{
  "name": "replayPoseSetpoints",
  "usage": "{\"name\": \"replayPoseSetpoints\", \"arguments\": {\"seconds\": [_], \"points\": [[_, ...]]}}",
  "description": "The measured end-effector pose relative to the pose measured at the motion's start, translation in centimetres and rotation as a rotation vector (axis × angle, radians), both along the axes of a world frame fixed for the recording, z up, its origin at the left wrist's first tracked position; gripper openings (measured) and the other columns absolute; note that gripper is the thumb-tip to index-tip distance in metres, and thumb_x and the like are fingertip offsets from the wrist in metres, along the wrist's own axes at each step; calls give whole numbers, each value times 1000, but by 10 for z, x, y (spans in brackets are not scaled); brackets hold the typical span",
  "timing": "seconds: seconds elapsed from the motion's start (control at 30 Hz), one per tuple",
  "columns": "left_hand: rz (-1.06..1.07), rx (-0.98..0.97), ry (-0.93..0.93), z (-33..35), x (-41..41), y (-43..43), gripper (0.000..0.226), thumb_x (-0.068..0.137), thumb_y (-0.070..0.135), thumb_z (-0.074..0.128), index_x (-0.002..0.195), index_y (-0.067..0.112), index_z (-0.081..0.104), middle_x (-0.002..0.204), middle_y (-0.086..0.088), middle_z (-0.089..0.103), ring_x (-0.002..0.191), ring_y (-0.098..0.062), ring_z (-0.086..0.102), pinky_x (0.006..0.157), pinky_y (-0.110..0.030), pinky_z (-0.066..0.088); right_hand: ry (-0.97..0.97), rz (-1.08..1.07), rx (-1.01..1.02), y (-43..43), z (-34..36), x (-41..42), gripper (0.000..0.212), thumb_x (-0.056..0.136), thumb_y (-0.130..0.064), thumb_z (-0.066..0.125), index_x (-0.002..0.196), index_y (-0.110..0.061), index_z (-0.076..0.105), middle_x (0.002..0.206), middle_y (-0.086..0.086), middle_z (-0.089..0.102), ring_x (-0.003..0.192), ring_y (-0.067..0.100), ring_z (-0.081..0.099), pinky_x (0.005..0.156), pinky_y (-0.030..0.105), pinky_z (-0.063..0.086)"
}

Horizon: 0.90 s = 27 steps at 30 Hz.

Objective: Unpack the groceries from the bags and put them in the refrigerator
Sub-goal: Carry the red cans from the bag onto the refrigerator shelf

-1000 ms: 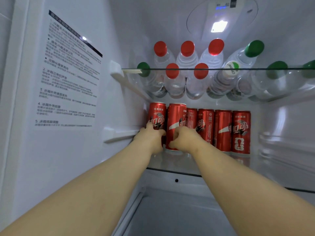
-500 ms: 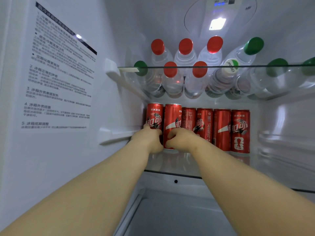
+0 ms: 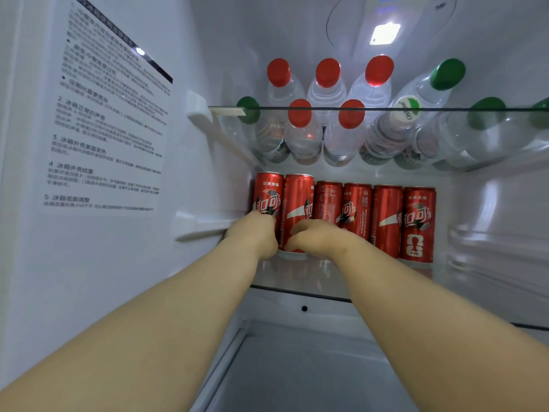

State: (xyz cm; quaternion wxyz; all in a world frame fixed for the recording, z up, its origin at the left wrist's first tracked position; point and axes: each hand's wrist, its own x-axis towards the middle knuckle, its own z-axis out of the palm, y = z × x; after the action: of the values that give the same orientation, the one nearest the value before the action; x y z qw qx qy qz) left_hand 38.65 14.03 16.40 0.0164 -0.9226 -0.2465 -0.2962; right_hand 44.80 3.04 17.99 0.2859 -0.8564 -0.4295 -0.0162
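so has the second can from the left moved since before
Yes. The second can, gripped by the right hand, has slid back, nearer in line with the unmoved far-right can; the left hand holds the leftmost can.

Cans shelved in refrigerator (image 3: pixel 208 69)
Six red cans (image 3: pixel 386 221) are standing upright on the glass shelf (image 3: pixel 297 275); the left hand (image 3: pixel 255 236) is gripping the leftmost can (image 3: pixel 269 194), the right hand (image 3: pixel 318 237) the second can (image 3: pixel 298 200).
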Motion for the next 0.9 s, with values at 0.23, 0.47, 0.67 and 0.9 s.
{"name": "replayPoseSetpoints", "arguments": {"seconds": [0.23, 0.47, 0.67, 0.9], "points": [[-2, -12, -52, 0, -9, -7, 38, 88, 18, 54, 125, 8, 52, 125, -15, 53, 109, -31, 55, 90, -38, 48, -88, -50, 103, -3, -5, -2, 44, 86, -19, 58, 128, -13, 47, 122, 10, 54, 101, 22, 53, 83, 29, 43], [-94, -31, -231, -5, -33, -25, 30, 86, 22, 56, 114, 12, 58, 114, -10, 56, 100, -27, 56, 78, -34, 48, -237, -132, 136, -18, -5, -21, 45, 85, -27, 55, 127, -18, 42, 117, 9, 55, 102, 28, 56, 88, 46, 50], [-114, 71, -453, -17, -78, -52, 28, 89, 28, 53, 114, 18, 59, 109, -6, 57, 100, -23, 53, 78, -34, 44, -483, -151, 342, -44, -13, -61, 37, 87, -35, 51, 121, -23, 50, 118, 1, 57, 111, 26, 48, 92, 42, 42], [-66, 307, -609, -76, -127, -75, 22, 79, 23, 58, 96, 12, 67, 82, -9, 62, 75, -33, 60, 50, -35, 47, -596, -28, 707, -69, -74, -114, 30, 82, -32, 54, 107, -19, 63, 104, -1, 62, 101, 23, 51, 85, 34, 38]]}}
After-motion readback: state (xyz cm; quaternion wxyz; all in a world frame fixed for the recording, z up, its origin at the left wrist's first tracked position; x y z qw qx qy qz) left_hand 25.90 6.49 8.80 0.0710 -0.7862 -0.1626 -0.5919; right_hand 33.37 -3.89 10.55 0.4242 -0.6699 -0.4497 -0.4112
